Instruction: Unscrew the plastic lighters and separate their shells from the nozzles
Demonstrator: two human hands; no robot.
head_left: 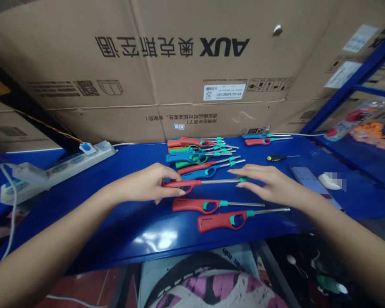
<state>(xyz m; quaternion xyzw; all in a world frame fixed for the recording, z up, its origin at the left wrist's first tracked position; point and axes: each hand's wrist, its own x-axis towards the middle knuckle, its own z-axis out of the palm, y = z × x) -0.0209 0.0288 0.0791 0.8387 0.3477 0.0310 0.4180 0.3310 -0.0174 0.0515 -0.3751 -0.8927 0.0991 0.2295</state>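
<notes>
My left hand (158, 184) is wrapped round the handle of a red gas lighter (192, 183) with a long metal tube. My right hand (266, 182) pinches a small green collar (243, 179) at the tube's far end, thumb below and fingers above. Nearer to me lie two red lighters, one (195, 205) just below the held one and another (221, 220) by the front edge; both have green collars at the handle end of the tube. Behind my hands, several red, blue and green lighters (195, 155) lie in a heap, many with green collars near the tip.
A white power strip (67, 167) lies at the left. On the right are a small screwdriver (277, 158), a phone (311, 182) and a white object (329, 182). Two lighters (259, 141) lie at the back, before a large cardboard sheet (167, 81). A bottle (356, 119) lies far right.
</notes>
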